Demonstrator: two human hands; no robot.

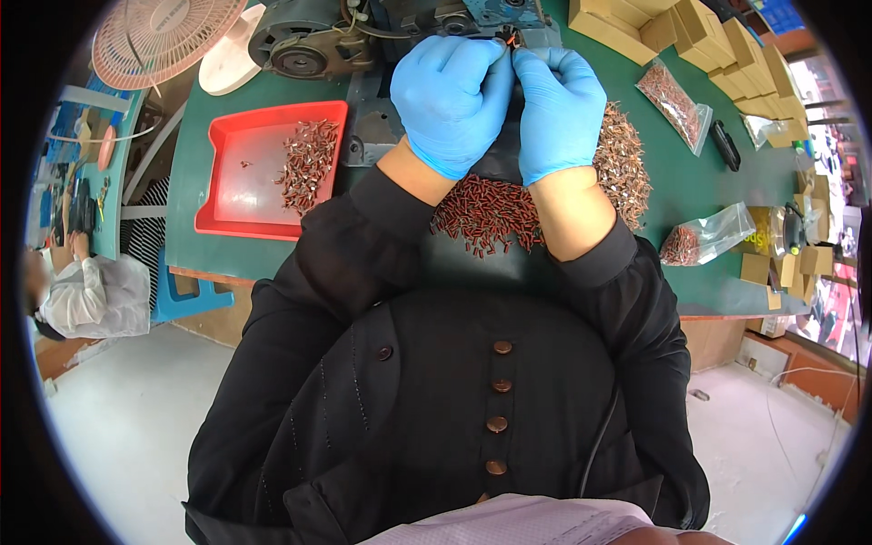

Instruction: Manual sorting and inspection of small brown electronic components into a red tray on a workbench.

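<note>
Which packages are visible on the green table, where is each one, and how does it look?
Clear plastic bag: far right, flat, holds small reddish-brown parts.
Second clear bag: right edge, crumpled, partly filled with the same parts.
Cardboard boxes: far right corner, tan, rectangular, in rows.
Small tan boxes: right edge, loosely piled.

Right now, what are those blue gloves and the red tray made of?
The gloves on the left hand and right hand look like thin rubbery nitrile or latex: smooth, tight and wrinkled at the knuckles. The red tray seems to be moulded plastic, with an even colour, rounded corners and a slight sheen. I can't be sure of either from looks alone.
</note>
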